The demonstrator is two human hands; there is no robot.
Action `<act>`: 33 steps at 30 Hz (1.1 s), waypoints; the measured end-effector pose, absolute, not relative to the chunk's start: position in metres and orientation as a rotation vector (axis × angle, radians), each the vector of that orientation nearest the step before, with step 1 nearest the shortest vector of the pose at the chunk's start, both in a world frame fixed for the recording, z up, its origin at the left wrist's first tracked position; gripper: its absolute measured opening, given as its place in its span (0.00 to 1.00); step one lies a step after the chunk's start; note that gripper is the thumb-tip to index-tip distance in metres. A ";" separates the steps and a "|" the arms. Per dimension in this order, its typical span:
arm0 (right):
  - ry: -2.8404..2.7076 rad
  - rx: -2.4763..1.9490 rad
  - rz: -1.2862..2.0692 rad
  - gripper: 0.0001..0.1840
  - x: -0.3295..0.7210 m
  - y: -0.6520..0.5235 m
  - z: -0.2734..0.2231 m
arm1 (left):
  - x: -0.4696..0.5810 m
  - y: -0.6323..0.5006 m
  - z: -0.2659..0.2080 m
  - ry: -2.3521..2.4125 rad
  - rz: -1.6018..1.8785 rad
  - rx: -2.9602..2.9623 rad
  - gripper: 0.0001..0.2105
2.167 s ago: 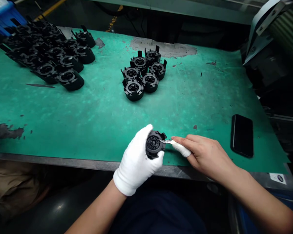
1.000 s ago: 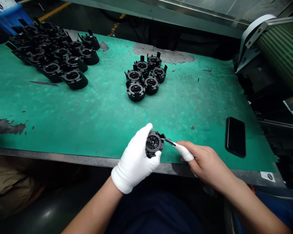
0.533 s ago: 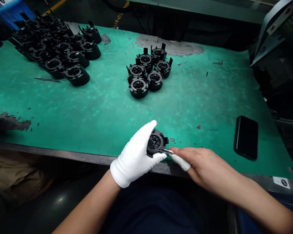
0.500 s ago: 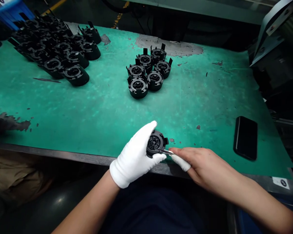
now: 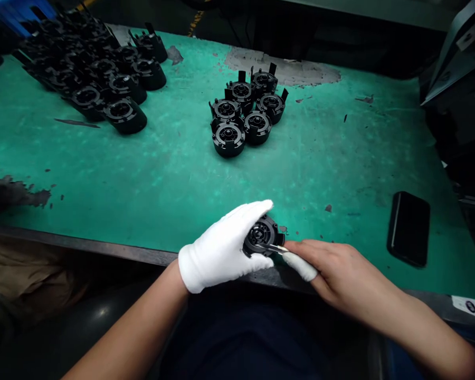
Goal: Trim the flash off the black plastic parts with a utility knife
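In a white glove, my left hand is closed around a round black plastic housing near the table's front edge. The housing's ribbed inner face points up toward me, and a tab sticks out at its right side. My right hand, bare but for a white cover on the thumb, pinches slim metal tweezers. The tips of the tweezers reach over the lower part of the housing's face; whether they grip anything is too small to tell.
Several similar black housings stand grouped on the green table mat. A larger cluster of black parts stands at the back left, near a blue bin. A black phone lies at the right.
My left hand and the housing have moved slightly right in the view. The tweezers' tips now reach a little farther over the housing's face. The whole view has shifted slightly.
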State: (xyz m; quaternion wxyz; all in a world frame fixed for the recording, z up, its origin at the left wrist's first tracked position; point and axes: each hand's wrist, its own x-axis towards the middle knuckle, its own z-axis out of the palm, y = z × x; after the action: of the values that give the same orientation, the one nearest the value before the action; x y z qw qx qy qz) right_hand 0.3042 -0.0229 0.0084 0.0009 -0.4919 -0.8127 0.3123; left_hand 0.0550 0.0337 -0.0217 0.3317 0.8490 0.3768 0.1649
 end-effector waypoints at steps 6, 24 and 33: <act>-2.577 -1.612 0.907 0.29 0.300 -0.030 0.005 | 0.056 0.033 -0.023 0.989 0.434 2.213 0.46; -2.543 -1.418 1.295 0.19 0.308 0.007 0.027 | 0.056 0.033 -0.021 0.997 0.503 2.190 0.41; -0.435 -1.329 2.238 0.17 0.237 -0.095 -0.008 | 0.071 -0.021 -0.050 1.601 0.849 2.071 0.44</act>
State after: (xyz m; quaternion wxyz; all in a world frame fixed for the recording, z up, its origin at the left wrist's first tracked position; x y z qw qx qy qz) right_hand 0.2366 -0.0950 -0.0080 0.2487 -0.4879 -0.1596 0.8214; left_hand 0.0712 -0.0208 -0.0495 0.1937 0.7382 0.5709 0.3027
